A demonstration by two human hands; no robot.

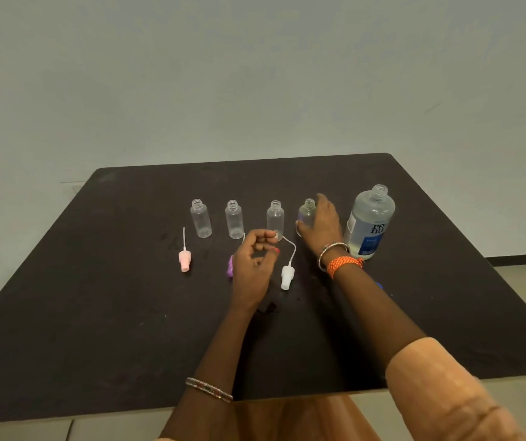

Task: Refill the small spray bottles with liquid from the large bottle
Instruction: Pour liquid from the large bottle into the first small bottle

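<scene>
Four small clear spray bottles stand uncapped in a row on the black table (96,281): the first (201,219), the second (234,221), the third (275,216) and the fourth (306,213). My right hand (323,224) grips the fourth bottle, thumb on its left side and fingers behind it. The large clear bottle (370,222) with a blue label stands uncapped just right of that hand. My left hand (253,265) has curled fingers and pinches the free end of the tube of the white spray head (287,276), which lies on the table.
A pink spray head (185,261) lies in front of the first bottle. A purple spray head (230,266) is partly hidden behind my left hand. Something small and blue (379,285) peeks out beside my right forearm. A pale wall rises behind the table.
</scene>
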